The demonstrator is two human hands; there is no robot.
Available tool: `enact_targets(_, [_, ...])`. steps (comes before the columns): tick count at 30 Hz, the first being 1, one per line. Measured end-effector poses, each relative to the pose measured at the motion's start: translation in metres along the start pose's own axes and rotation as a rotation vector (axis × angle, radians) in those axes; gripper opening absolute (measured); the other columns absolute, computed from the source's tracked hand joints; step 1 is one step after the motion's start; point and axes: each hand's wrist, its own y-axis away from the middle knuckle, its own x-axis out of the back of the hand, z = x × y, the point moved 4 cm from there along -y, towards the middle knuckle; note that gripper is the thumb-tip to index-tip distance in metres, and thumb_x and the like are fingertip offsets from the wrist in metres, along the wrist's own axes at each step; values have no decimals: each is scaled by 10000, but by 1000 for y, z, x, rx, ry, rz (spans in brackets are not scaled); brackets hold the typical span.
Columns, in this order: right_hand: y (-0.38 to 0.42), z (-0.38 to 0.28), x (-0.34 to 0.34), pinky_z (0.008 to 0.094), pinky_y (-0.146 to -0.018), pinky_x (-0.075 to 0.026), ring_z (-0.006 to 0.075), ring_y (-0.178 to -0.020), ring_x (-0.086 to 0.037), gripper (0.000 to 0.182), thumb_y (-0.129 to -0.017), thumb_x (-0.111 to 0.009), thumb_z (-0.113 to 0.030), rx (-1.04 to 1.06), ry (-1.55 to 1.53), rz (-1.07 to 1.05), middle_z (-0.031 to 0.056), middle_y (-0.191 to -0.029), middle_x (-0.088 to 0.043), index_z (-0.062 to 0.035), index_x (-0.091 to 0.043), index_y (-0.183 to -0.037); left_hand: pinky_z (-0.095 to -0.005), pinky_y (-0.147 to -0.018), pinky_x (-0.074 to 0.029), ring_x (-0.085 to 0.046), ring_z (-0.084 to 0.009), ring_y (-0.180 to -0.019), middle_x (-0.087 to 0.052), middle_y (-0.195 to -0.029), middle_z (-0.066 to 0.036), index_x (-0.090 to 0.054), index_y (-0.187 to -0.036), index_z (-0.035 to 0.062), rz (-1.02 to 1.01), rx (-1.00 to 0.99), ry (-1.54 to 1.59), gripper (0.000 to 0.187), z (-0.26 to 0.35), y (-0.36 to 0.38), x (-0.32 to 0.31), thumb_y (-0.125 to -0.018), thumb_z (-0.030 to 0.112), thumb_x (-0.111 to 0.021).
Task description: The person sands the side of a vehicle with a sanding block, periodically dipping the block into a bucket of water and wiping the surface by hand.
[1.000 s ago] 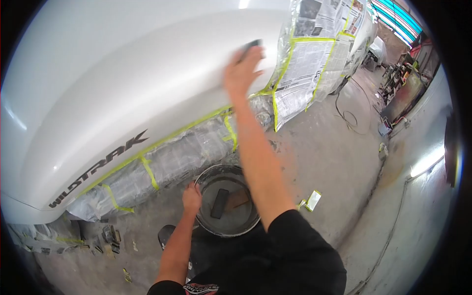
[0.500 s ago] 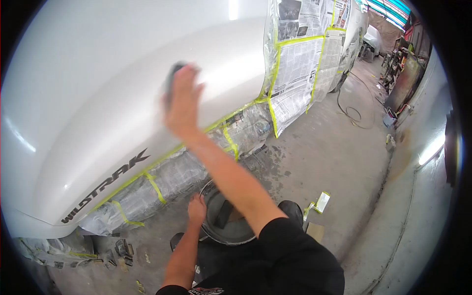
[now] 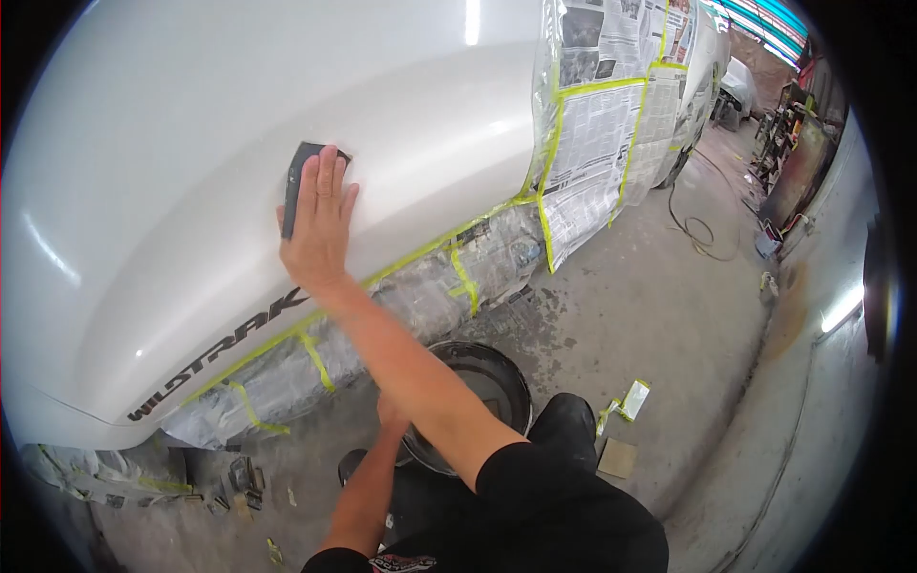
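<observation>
My right hand [image 3: 320, 229] presses a dark grey sheet of sandpaper [image 3: 293, 205] flat against the pale, glossy side panel [image 3: 430, 115] of a vehicle. The fingers lie extended over the sheet, whose top and left edges stick out. Below them, the panel carries the dark lettering WILDSTRAK [image 3: 215, 355]. My left hand [image 3: 390, 416] is at the near-left rim of a round black tub [image 3: 521, 382], partly hidden behind my right forearm; its fingers hardly show. Inside the tub is something dark, mostly covered by the arm.
Newspaper [image 3: 592, 134] edged with yellow-green tape covers the panel farther along. Taped plastic and paper [image 3: 358, 334] wrap the lower sill. A hose [image 3: 702, 229] coils on the concrete floor. Several small dark blocks [image 3: 244, 482] lie at lower left. A wall [image 3: 812, 382] runs along the right.
My right hand has slid the sandpaper down and left across the panel, toward the lettering. The right forearm now covers more of my left hand. The view has shifted slightly.
</observation>
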Motion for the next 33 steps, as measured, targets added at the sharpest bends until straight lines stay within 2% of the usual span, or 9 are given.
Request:
enact_targets(3, [-37,68,32,622,-1158,-80,374,-1495,-112,686,-960,-502,-256,19,158,-37,233,-1592,-182,49,-226,-1508,-554,-729,-509,-637,-453,-871,-640,-969,-249,-578,-1004,31,-79,230,25,261,17,-10,18,-986,273,-484])
enact_targets(6, [-131,173,100,633,-1149,-113,337,-1493,-139,640,-1020,-415,-340,-397,33,233,205,-1594,-195,33,-237,-1507,-556,-743,-506,-634,-457,-879,-642,-979,-248,-580,-1025,32,-127,242,10,270,18,-17,18,-987,281,-484])
enact_targets(8, [-152,207,115,616,-1153,-129,350,-1487,-153,610,-1033,-381,-337,-353,-6,172,224,-1587,-199,34,-256,-1501,-556,-755,-502,-632,-460,-885,-646,-980,-248,-581,-1041,33,-111,251,53,272,19,-19,16,-986,281,-486])
enact_targets(15, [-106,129,51,540,-1181,-115,384,-1484,-133,597,-1036,-399,-249,-248,36,379,276,-1574,-185,106,-223,-1482,-553,-787,-495,-629,-463,-900,-652,-991,-254,-597,-1060,28,-147,284,68,279,15,-18,17,-973,276,-502])
enact_targets(19, [-4,0,3,588,-1167,-104,407,-1467,-204,684,-914,-566,-154,80,-76,58,259,-1569,-229,38,-269,-1500,-551,-792,-498,-630,-465,-886,-649,-973,-264,-598,-1060,30,-95,119,102,266,-15,5,-18,-963,264,-518])
enact_targets(22, [-23,51,26,578,-1168,-119,387,-1468,-213,591,-964,-501,-158,252,188,-24,260,-1562,-246,41,-307,-1485,-547,-783,-506,-630,-470,-876,-647,-972,-268,-593,-1058,25,-85,139,105,260,-15,-12,-13,-959,256,-527])
enact_targets(26, [-142,163,103,545,-1184,-78,349,-1488,-161,537,-1046,-366,-240,-292,-299,327,242,-1579,-213,55,-286,-1487,-543,-772,-512,-628,-472,-890,-639,-992,-270,-588,-1043,17,-118,243,51,256,18,-19,21,-961,250,-523])
enact_targets(29, [-132,128,62,556,-1180,-72,338,-1499,-113,563,-1047,-365,-243,-338,-44,392,248,-1594,-148,58,-229,-1503,-548,-774,-508,-625,-469,-908,-632,-1013,-272,-591,-1049,21,-144,267,70,256,24,-15,21,-971,250,-509])
enact_targets(33, [-35,16,16,608,-1153,-120,397,-1479,-178,717,-924,-582,-233,85,-42,107,254,-1589,-177,37,-259,-1504,-547,-772,-508,-628,-465,-902,-635,-1006,-270,-596,-1071,22,-72,141,37,268,7,-9,5,-981,254,-494])
